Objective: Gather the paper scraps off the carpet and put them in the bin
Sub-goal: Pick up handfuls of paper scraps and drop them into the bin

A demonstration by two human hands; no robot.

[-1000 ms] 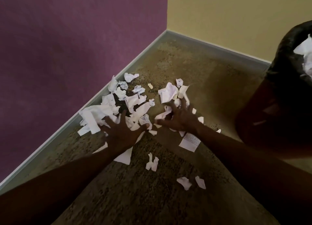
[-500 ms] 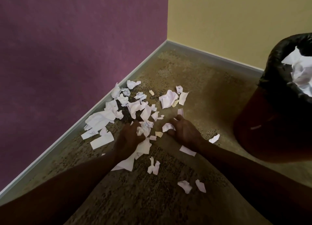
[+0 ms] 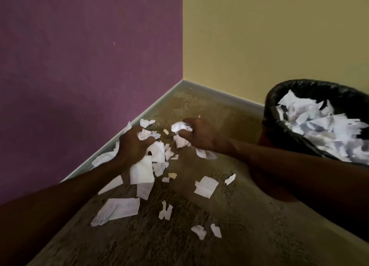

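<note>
My left hand (image 3: 132,144) grips a bunch of white paper scraps (image 3: 151,156) lifted above the carpet, with pieces hanging below the fist. My right hand (image 3: 196,136) holds a second crumpled bunch (image 3: 180,128) at about the same height. Several loose scraps lie on the brown carpet (image 3: 229,235) below: a printed slip (image 3: 117,209), a lined piece (image 3: 206,186) and small bits (image 3: 199,231). The bin (image 3: 275,106), lined with a black bag and holding several white scraps, stands at the right, beyond my right forearm.
A purple wall (image 3: 79,66) on the left meets a yellow wall (image 3: 269,36) at the corner behind the scraps. A pale skirting board (image 3: 153,104) runs along both walls. The bin's reddish body sits close to the yellow wall.
Both hands have closed on bunches of scraps and risen off the carpet. The view has tilted up, so the bin's opening and its paper show more fully.
</note>
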